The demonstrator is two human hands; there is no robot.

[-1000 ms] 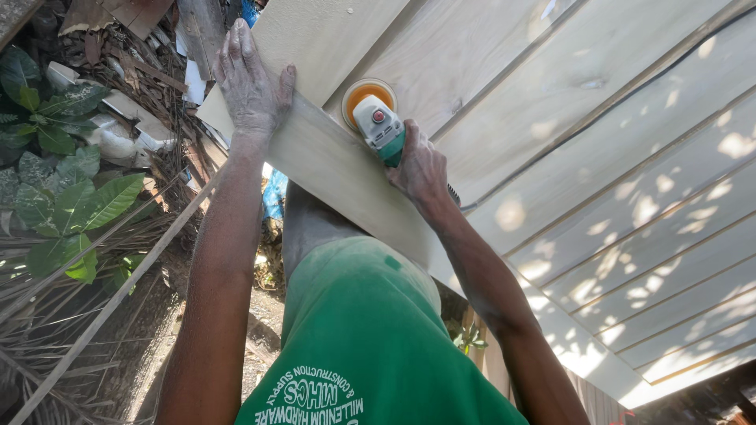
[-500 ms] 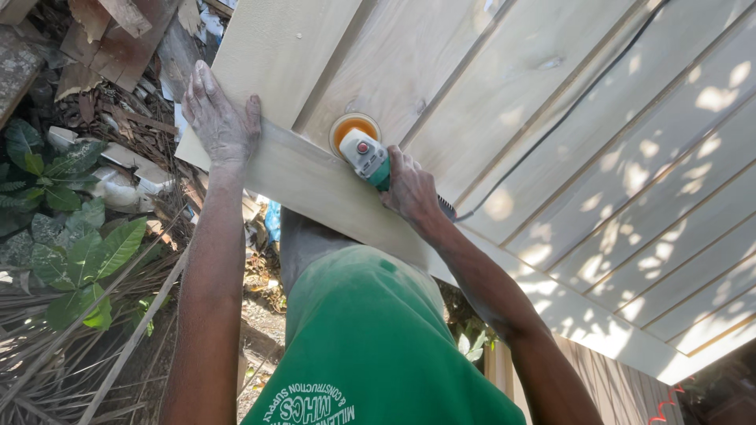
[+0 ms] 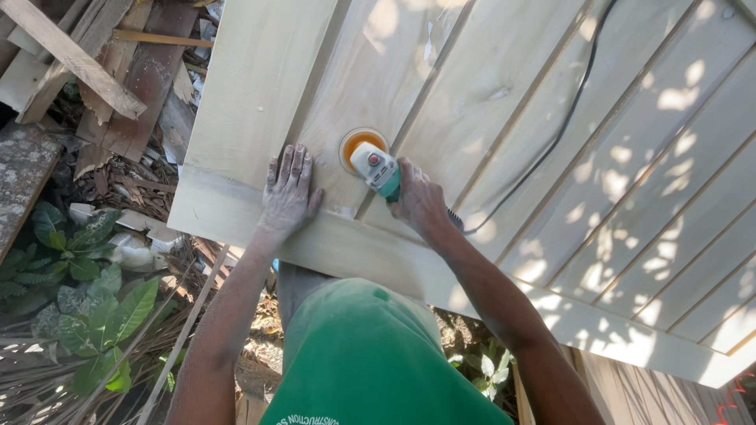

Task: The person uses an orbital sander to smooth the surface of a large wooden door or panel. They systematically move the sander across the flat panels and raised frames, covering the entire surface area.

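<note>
- My left hand (image 3: 287,193) lies flat on the pale wooden panel (image 3: 551,157), fingers spread, just inside its near edge.
- My right hand (image 3: 421,203) has its fingers wrapped around the green-and-white sander (image 3: 376,168); its orange disc (image 3: 362,145) presses on the panel beside my left hand.
- A black cord (image 3: 567,118) trails across the boards.

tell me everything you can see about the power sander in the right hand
The small handheld power sander has a white and teal-green body with a red button on top and a round orange disc at its front. The disc lies flat on the pale wooden panel. The right hand grips its rear. A black cord trails away across the boards. The left hand lies flat beside it, not touching.
</note>
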